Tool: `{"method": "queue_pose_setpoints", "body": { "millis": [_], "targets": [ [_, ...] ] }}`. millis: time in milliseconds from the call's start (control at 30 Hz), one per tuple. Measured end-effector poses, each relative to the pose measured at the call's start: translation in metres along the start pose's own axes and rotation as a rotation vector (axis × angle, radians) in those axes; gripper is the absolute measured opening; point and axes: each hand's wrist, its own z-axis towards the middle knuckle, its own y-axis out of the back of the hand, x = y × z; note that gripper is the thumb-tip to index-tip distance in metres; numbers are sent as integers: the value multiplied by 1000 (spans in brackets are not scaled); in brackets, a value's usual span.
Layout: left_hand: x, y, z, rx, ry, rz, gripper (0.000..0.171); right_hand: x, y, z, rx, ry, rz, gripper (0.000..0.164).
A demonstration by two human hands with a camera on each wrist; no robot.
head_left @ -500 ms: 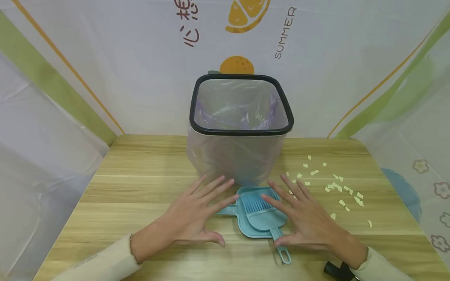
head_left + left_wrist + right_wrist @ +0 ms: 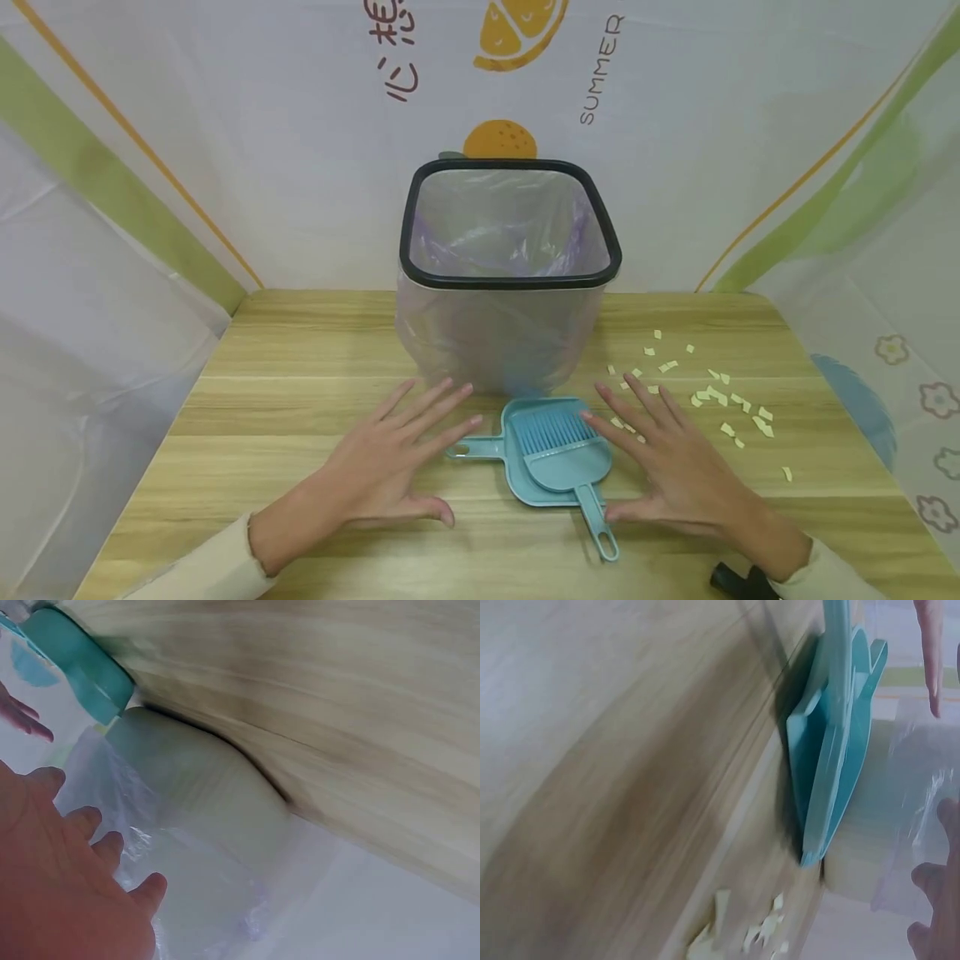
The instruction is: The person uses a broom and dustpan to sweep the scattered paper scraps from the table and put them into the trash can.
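Observation:
In the head view a blue dustpan (image 2: 517, 475) lies on the table with a small blue hand brush (image 2: 564, 468) resting on top. The dustpan's handle points left; the brush's handle points toward the near edge. My left hand (image 2: 382, 467) is spread above the table, left of the dustpan, holding nothing. To the brush's right, my right hand (image 2: 675, 467) is spread too, its thumb close to the brush handle; whether they touch I cannot tell. Behind them stands a bin (image 2: 498, 333) with a black rim and a translucent purplish bag. The right wrist view shows the dustpan (image 2: 801, 761) side-on.
Several small pale yellow paper scraps (image 2: 717, 396) are scattered on the wooden table (image 2: 315, 367) right of the bin. A black object (image 2: 742, 581) shows by the right sleeve. A white printed cloth (image 2: 315, 167) hangs behind and at both sides.
Both hands have moved apart, the left one to the left and the right one to the right, uncovering more of the dustpan's handle. Dustpan, brush and bin stay put; the view shifts slightly.

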Motion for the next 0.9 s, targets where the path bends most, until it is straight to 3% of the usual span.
{"method": "queue_pose_setpoints", "body": {
  "millis": [233,467,700,900],
  "targets": [
    [4,1,-13,3,15,24,107,-8,2,-14,18,-39,-12,113],
    [9,0,-20,43,78,1,106,-20,3,-22,48,1,113,106],
    [8,-1,-11,122,171,-120,87,-18,5,-13,133,88,158,82],
    [-2,-6,5,197,195,-185,70,-10,2,3,129,217,159,67]
  ]
}}
